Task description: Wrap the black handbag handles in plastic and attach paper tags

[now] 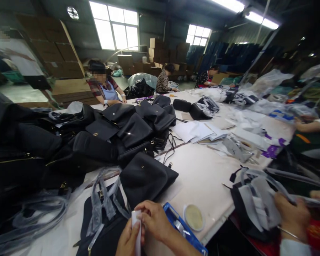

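At the bottom middle, my left hand point(128, 237) is closed around an upright white strip point(136, 227), which looks like rolled or folded paper. My right hand point(155, 217) pinches the strip near its top edge. Just left of my hands lies a black bag point(89, 213) with its straps wrapped in clear plastic point(102, 202). Behind my fingers sits another black bag point(146, 176) with a smooth flap. A blue tray point(169, 209) with tools in it is partly covered by my right forearm. Next to the tray stands a round tub with a yellowish top point(194, 217).
Several black bags point(133, 129) are heaped on the left of the white table point(200, 170). White paper sheets point(194, 131) lie mid-table, near a metal piece point(237, 149). At right, a co-worker's hand point(290, 213) holds a black and grey bag point(256, 206). Other people sit across the table.
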Available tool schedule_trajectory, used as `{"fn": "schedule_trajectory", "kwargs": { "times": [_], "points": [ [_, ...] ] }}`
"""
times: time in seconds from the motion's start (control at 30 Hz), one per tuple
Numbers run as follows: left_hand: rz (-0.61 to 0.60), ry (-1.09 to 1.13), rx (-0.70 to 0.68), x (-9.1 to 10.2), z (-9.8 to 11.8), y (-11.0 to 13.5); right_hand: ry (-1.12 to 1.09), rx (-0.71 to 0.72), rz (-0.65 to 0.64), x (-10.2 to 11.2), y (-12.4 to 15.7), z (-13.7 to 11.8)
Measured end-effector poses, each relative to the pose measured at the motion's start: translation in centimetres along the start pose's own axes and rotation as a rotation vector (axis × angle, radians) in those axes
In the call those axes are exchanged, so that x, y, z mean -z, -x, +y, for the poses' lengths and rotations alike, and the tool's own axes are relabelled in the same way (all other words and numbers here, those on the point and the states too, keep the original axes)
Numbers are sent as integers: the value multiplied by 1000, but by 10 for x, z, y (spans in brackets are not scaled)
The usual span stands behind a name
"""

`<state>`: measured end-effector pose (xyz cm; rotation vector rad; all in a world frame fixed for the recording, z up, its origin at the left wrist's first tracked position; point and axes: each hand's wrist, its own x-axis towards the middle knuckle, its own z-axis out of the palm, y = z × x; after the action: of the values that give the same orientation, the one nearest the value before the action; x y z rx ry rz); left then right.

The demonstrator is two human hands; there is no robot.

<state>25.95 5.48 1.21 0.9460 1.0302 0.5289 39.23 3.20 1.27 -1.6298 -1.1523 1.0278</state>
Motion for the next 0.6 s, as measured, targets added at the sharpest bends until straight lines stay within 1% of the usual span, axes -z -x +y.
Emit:
{"fn": "schedule_trajectory", "kwargs": {
  "times": [0.23,0.47,0.6],
  "points": [
    [44,22,38,-4,2,-3,-6,-24,-53,4,-10,3],
    [45,4,73,-7,0,-11,-35,-34,-93,10,-17,8],
    [46,-20,81,-8,2,-16,-56,-41,-103,11,-23,12]
  ]
}}
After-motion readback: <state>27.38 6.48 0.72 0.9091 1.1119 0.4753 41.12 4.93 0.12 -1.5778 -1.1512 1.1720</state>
